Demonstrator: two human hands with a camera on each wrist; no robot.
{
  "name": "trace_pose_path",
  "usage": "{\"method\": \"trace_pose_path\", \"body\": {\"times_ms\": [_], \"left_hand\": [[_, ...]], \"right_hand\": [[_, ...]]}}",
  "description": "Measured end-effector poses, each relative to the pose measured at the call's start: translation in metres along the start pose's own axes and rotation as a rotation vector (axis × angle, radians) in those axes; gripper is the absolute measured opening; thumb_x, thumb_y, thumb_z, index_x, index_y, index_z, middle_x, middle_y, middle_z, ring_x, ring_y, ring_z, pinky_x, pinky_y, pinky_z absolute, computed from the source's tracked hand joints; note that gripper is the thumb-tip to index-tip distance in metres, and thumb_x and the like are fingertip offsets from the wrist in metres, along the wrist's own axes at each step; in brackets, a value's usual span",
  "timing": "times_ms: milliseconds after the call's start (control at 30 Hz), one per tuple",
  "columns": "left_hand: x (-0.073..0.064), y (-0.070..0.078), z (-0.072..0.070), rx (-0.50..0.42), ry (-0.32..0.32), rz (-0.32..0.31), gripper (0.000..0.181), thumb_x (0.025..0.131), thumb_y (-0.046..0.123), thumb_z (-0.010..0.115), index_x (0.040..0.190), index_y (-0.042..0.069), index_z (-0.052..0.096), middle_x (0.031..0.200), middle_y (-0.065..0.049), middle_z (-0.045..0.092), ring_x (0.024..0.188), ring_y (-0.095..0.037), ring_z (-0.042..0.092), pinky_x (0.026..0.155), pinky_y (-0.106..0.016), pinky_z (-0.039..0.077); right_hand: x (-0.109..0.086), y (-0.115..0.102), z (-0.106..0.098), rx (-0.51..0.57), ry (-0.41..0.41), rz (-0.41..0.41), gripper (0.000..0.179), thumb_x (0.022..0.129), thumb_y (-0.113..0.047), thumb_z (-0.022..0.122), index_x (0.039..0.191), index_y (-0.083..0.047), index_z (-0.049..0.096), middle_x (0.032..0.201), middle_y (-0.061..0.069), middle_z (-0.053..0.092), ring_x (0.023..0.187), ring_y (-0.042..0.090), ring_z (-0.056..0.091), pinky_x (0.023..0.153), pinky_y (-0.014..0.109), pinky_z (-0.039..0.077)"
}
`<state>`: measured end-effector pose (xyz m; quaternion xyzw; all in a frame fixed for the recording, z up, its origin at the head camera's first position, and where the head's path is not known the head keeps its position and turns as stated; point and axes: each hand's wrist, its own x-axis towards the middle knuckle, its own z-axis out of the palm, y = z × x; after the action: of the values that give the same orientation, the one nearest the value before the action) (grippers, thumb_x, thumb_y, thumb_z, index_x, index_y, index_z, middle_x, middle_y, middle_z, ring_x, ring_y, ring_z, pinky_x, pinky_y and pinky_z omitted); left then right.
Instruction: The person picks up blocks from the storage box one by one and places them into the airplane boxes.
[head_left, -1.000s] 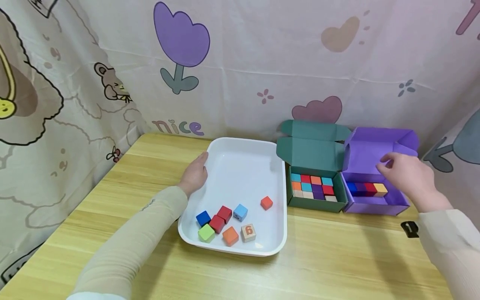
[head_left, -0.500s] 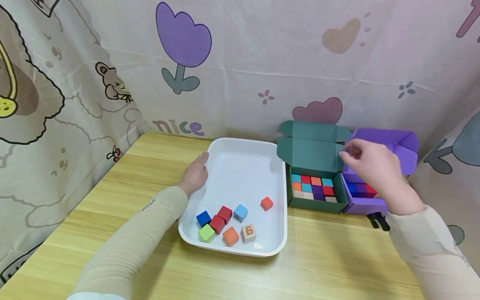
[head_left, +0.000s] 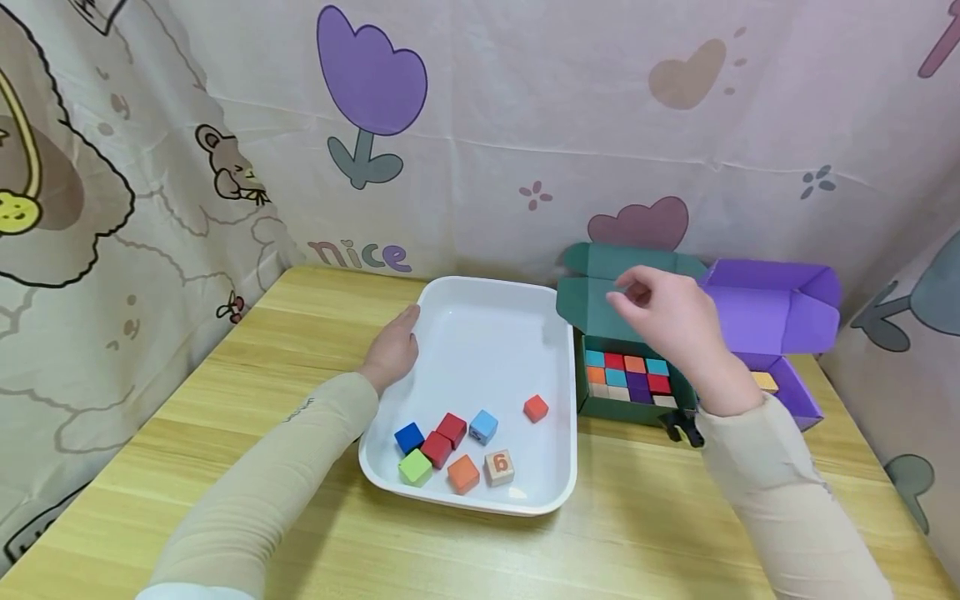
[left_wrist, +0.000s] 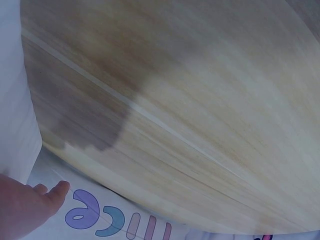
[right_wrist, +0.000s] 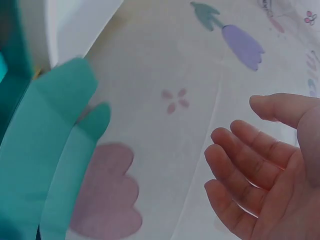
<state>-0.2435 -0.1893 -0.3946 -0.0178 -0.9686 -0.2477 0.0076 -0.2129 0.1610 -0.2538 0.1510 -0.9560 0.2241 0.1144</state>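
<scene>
A white tray (head_left: 495, 350) lies on the table with loose cubes in its near half: a blue cube (head_left: 410, 438), a green cube (head_left: 415, 468), two red cubes (head_left: 452, 429), a light blue cube (head_left: 483, 427), an orange cube (head_left: 463, 474), a wooden cube with a number (head_left: 498, 468) and a small orange-red cube (head_left: 536, 408). My left hand (head_left: 392, 348) holds the tray's left rim. Above the green box (head_left: 622, 410), my right hand (head_left: 671, 325) hangs in the air, fingers loosely bent. The right wrist view shows its palm (right_wrist: 280, 200) with nothing in it.
Rows of coloured cubes (head_left: 615, 377) fill much of the green box, its lid raised. Beside it stands an open purple box (head_left: 802, 392), partly hidden by my right arm; a yellow cube (head_left: 763, 382) shows inside. A printed curtain (head_left: 480, 167) hangs behind the wooden table (head_left: 322, 300).
My right hand has moved left from over the purple box to over the green box, still holding nothing. The left hand stays on the tray, and the cubes have not moved.
</scene>
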Motion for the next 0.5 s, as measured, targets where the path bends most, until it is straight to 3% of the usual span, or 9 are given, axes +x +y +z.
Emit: {"method": "trace_pose_path", "body": {"times_ms": [500], "left_hand": [[-0.002, 0.003, -0.002, -0.009, -0.010, -0.023, 0.051, 0.098, 0.006, 0.029, 0.147, -0.003, 0.018, 0.155, -0.018, 0.018, 0.144, -0.033, 0.018, 0.120, -0.042, 0.018]], "right_hand": [[0.015, -0.054, 0.055, 0.131, -0.080, -0.073, 0.025, 0.090, -0.029, 0.060, 0.105, -0.011, 0.066, 0.090, 0.005, 0.067, 0.081, 0.019, 0.060, 0.067, 0.033, 0.052]]}}
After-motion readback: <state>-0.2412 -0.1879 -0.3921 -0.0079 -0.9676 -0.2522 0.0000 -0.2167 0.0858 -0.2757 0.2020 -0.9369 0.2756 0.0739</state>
